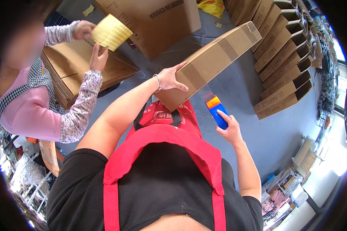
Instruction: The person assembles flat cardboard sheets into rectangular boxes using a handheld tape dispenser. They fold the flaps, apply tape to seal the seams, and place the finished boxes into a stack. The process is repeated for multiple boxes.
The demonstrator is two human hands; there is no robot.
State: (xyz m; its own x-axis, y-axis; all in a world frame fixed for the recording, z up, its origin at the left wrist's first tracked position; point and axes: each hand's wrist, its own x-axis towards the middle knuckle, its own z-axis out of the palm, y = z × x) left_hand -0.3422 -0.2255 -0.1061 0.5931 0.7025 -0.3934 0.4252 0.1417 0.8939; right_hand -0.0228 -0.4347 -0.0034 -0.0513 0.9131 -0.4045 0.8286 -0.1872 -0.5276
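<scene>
A long, slim cardboard box [208,63] lies tilted in front of me, its far end up to the right and strips of tape across its side. My left hand [171,79] grips its near left end, thumb on the taped face, the other fingers partly hidden behind the edge. My right hand [231,130] is closed around a blue and orange tape dispenser [217,112], just right of the box's near part. Clear tape [205,91] shows between the dispenser's orange head and the box's lower edge.
On my left a person's hands [98,57] hold a yellow sheet of labels [112,32] over stacked flat cardboard [71,65]. A large carton [154,23] stands ahead. Several open boxes [285,73] line the right, and a yellow bag [212,7] lies at the back.
</scene>
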